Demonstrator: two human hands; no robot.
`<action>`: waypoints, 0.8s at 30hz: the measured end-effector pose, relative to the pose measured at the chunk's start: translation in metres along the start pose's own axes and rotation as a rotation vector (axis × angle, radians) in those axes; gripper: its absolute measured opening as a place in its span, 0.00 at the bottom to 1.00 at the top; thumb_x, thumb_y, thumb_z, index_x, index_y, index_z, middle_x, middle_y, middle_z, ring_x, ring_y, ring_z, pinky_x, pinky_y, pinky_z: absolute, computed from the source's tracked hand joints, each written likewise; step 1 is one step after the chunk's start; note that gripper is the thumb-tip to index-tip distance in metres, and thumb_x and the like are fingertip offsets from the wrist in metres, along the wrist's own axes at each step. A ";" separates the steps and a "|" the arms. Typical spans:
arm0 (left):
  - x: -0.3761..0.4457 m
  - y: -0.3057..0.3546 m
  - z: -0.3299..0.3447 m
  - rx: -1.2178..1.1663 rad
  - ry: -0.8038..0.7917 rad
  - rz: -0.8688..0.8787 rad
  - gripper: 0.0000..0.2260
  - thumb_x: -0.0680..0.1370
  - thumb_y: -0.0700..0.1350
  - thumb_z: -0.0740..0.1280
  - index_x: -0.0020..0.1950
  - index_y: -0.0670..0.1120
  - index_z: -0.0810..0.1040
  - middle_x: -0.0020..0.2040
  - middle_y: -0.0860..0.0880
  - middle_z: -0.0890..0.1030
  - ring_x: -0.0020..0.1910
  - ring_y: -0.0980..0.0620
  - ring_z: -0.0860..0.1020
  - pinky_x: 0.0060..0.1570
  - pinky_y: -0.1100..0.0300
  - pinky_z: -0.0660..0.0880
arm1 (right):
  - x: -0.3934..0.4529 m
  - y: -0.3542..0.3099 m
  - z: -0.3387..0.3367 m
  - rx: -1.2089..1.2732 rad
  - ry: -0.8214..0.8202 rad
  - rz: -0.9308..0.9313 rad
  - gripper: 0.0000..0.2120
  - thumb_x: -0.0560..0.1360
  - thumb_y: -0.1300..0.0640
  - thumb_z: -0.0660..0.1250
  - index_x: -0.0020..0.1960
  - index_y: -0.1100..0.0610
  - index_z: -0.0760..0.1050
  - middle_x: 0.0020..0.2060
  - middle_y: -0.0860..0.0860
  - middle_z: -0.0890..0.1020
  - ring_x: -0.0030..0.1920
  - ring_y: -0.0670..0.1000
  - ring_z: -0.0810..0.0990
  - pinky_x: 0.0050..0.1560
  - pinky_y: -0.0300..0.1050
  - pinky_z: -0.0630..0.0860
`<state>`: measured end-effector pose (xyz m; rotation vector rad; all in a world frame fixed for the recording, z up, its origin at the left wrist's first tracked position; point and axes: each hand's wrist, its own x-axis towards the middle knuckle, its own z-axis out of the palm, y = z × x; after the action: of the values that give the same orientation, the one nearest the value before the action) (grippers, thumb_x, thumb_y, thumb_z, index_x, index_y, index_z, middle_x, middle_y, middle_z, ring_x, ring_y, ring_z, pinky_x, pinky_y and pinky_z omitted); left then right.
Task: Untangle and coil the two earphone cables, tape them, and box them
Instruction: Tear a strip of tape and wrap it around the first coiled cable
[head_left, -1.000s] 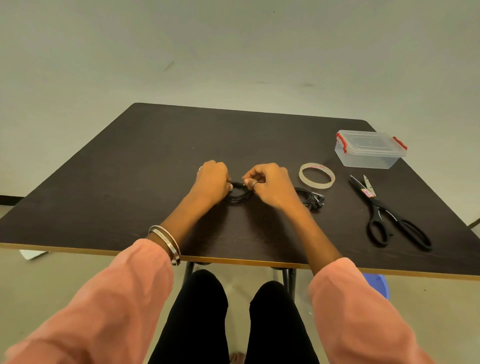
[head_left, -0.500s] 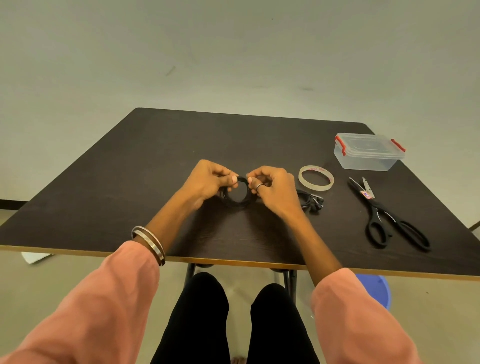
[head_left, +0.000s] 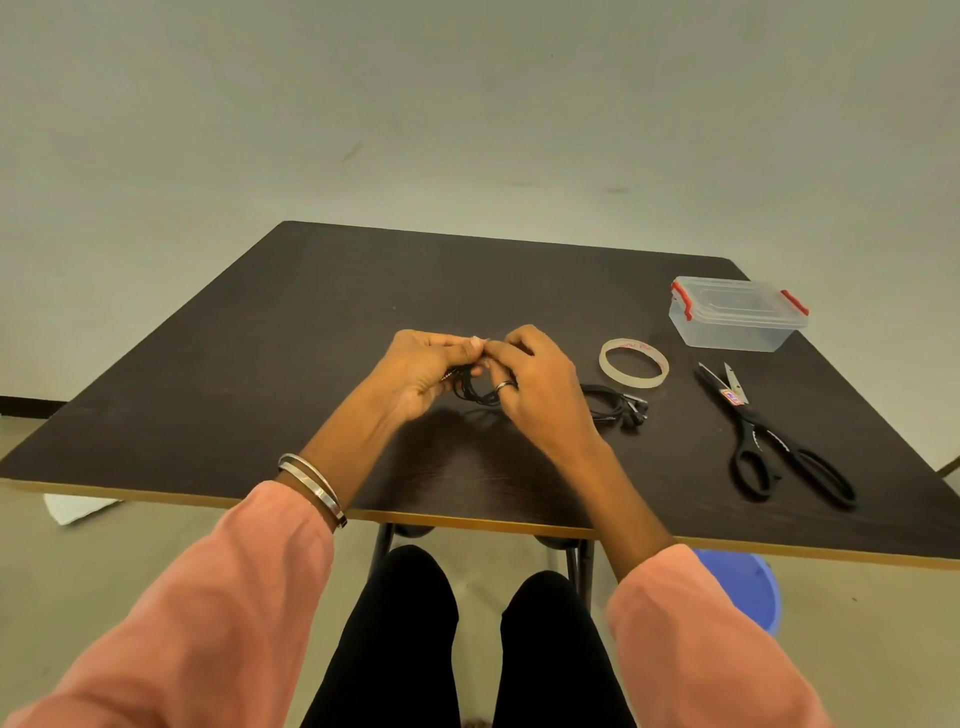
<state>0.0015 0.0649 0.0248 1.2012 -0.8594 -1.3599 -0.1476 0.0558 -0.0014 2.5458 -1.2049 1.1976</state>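
A coiled black earphone cable (head_left: 474, 391) hangs between my two hands, lifted a little above the dark table (head_left: 311, 332). My left hand (head_left: 426, 371) pinches its upper left side and my right hand (head_left: 540, 384) pinches the top right; the fingertips of both hands meet above the coil. Most of the coil is hidden by my fingers. A second black earphone cable (head_left: 615, 405) lies bundled on the table just right of my right hand. A roll of clear tape (head_left: 634, 362) lies flat beyond it, and a clear plastic box (head_left: 737, 319) with red clips stands shut at the far right.
Black scissors (head_left: 763, 441) lie partly open on the table's right side, handles toward me. The table's front edge (head_left: 467, 519) runs just past my forearms. A blue stool (head_left: 748, 582) shows below the table at right, and a white scrap (head_left: 78, 506) lies on the floor at left.
Both hands lifted the coiled cable off the table and turned it upward, and the fingertips drew together above the coil. The other cable, tape, box and scissors stayed put.
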 end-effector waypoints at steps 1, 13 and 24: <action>-0.001 0.000 0.001 -0.012 0.008 -0.014 0.03 0.75 0.35 0.69 0.46 0.36 0.82 0.36 0.44 0.84 0.35 0.52 0.82 0.44 0.59 0.82 | 0.000 0.001 0.000 -0.011 -0.009 -0.027 0.11 0.77 0.59 0.65 0.56 0.61 0.79 0.47 0.57 0.78 0.45 0.54 0.77 0.40 0.48 0.78; -0.003 0.002 0.009 0.038 0.127 0.031 0.03 0.75 0.38 0.70 0.44 0.39 0.83 0.35 0.45 0.84 0.33 0.52 0.81 0.43 0.57 0.81 | -0.018 0.000 -0.006 0.165 0.042 0.022 0.07 0.73 0.55 0.70 0.49 0.55 0.83 0.55 0.54 0.78 0.57 0.53 0.74 0.52 0.53 0.75; -0.009 -0.001 0.009 0.267 0.034 0.264 0.05 0.76 0.38 0.69 0.45 0.40 0.85 0.43 0.43 0.85 0.39 0.52 0.83 0.47 0.59 0.80 | 0.009 -0.005 -0.021 0.715 0.018 0.515 0.09 0.71 0.61 0.73 0.51 0.58 0.79 0.44 0.51 0.84 0.45 0.46 0.84 0.47 0.37 0.80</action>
<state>-0.0078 0.0730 0.0273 1.2573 -1.1583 -1.0322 -0.1535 0.0614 0.0204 2.7228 -1.7503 2.0779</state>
